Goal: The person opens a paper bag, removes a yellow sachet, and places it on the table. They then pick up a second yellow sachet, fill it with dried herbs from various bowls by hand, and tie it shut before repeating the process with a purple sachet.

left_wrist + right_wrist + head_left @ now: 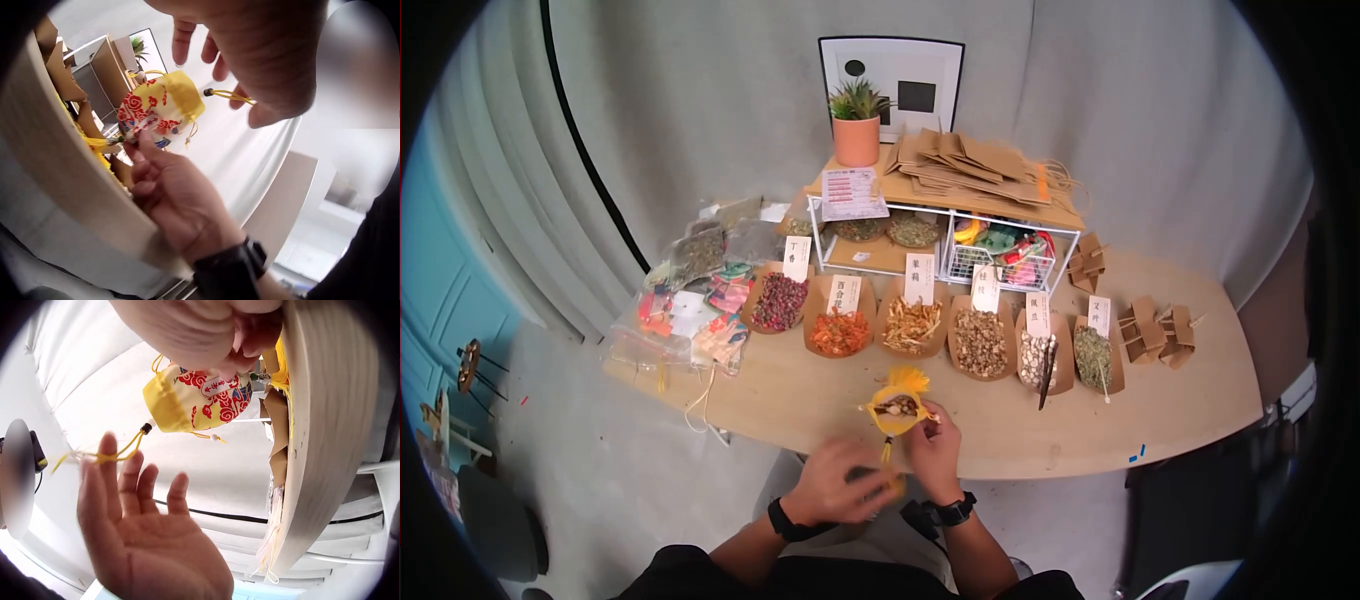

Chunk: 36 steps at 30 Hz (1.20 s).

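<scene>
A yellow drawstring pouch with red cloud patterns is held above the front edge of the table. Its mouth faces up in the head view, showing brown dried pieces inside. My right hand grips the pouch by its lower side, near the yellow tassel. Nearer my body, my left hand is blurred in the head view. In the right wrist view its thumb and index finger pinch a yellow drawstring with a dark bead, while the other fingers are spread.
Paper trays of dried herbs, including red buds and orange petals, line the table with label cards. Behind stands a shelf bearing kraft bags and a potted plant. Plastic packets lie left, small paper bags right.
</scene>
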{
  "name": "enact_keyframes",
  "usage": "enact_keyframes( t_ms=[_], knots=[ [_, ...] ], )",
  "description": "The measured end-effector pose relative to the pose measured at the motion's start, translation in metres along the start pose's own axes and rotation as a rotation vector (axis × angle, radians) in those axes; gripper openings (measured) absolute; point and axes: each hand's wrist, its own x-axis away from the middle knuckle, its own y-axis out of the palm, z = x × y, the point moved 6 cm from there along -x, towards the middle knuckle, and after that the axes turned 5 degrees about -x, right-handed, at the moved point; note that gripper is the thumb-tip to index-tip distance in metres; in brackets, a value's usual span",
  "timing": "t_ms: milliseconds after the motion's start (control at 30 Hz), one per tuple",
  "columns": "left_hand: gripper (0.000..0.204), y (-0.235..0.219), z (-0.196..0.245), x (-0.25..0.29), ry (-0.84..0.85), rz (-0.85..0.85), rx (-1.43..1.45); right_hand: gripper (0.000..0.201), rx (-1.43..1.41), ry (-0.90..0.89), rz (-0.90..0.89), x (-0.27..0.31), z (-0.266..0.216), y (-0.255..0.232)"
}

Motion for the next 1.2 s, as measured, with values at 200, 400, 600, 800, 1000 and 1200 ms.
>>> enact_keyframes(
  t_ms=[200, 400, 600, 800, 1000, 1200],
  knots=[
    [0.036, -0.027, -0.057, 0.044, -0.145, 0.365, 0.194, 0.028, 0.014, 0.012, -0.013, 0.004, 0.008, 0.001],
    [0.034, 0.039, -0.100, -0.018, -0.658, 0.161, 1.134, 0.016, 0.105, 0.097, -0.130, 0.011, -0.013, 0.011],
    [0.044, 0.088, -0.106, -0.009, -0.825, 0.244, 1.621, 0.017, 0.256, 0.136, -0.172, 0.003, -0.057, 0.004],
    [0.040, 0.129, -0.107, 0.001, -1.051, 0.400, 2.221, 0.020, 0.215, 0.139, -0.106, -0.011, -0.083, 0.028],
    [0.045, 0.137, -0.110, 0.008, -1.016, 0.369, 2.394, 0.027, 0.261, -0.001, -0.085, -0.028, -0.089, 0.055],
    [0.046, 0.131, -0.116, 0.008, -0.984, 0.447, 2.311, 0.031, 0.319, -0.091, -0.045, -0.037, -0.097, 0.069]
  ],
)
